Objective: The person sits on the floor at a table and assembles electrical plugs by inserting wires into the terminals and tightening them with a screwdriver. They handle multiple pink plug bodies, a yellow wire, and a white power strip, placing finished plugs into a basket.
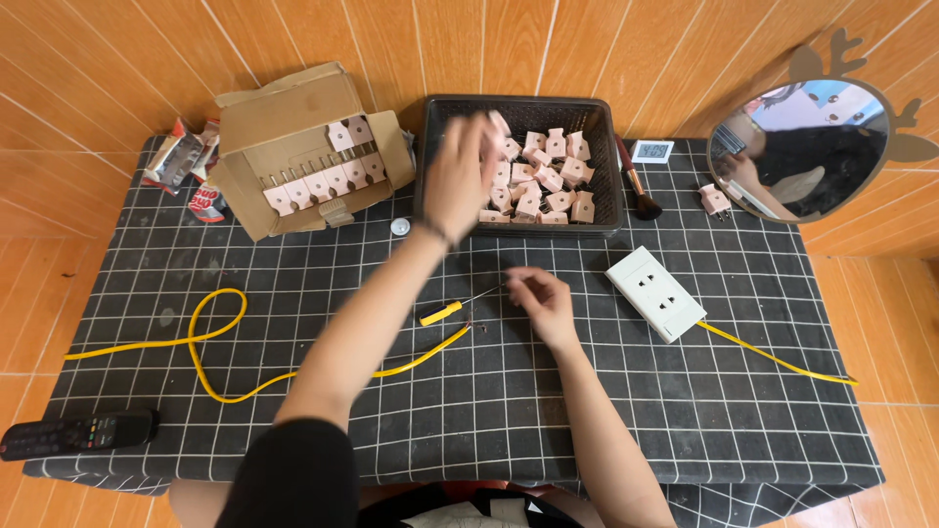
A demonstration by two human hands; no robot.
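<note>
Surface: black cloth with a white grid pattern [548, 411] covers the table, set against an orange tiled wall.
Left hand: left hand [460, 176] is raised over the near-left rim of the black plastic mesh basket [606, 166], fingers spread and motion-blurred; a small pink piece shows at the fingertips, but whether it is gripped cannot be told.
Right hand: right hand [543, 298] rests near the middle of the cloth, fingertips pinched together at the metal tip of the yellow-handled screwdriver [445, 311]; what it pinches is too small to tell.
Basket contents: pink plastic plug pieces [548, 181] lie heaped inside, mostly toward the near side.
Screwdriver: lies flat on the cloth, handle to the left, shaft pointing right toward the right hand.
Cable: long yellow electrical cable [210, 342] loops across the left half of the cloth; its bare end lies just beside the screwdriver.
Socket block: white rectangular socket block [655, 293] sits right of the right hand, a yellow lead running off to the right.
Carton: open brown cardboard box [293, 147], far left, holds rows of the same pink pieces.
Other items: black remote control [78, 433] at near left edge; round mirror [797, 147] at far right; single pink plug [714, 198] beside it; makeup brush [636, 186] just right of the basket.
</note>
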